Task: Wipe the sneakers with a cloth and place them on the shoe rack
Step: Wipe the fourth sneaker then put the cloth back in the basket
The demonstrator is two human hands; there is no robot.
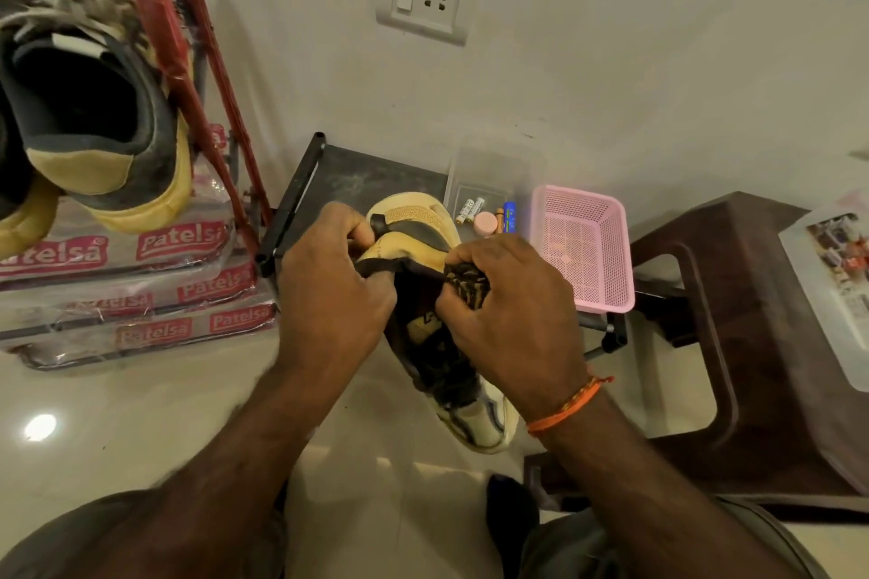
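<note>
Red shoe rack (197, 61) at far left already has one sneaker (94, 108). L hand (329, 287) grips 2nd sneaker (423, 230) by its heel; R hand (508, 310) bunches cloth (465, 282) at the collar. Best w/ short firm strokes, shoe held steady.

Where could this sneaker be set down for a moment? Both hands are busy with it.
The dark low table has a bare patch between its left rail and the clear box. The pale floor below the shoe rack is open too. It is crowded to the right: batteries, pink basket, brown stool.
</note>
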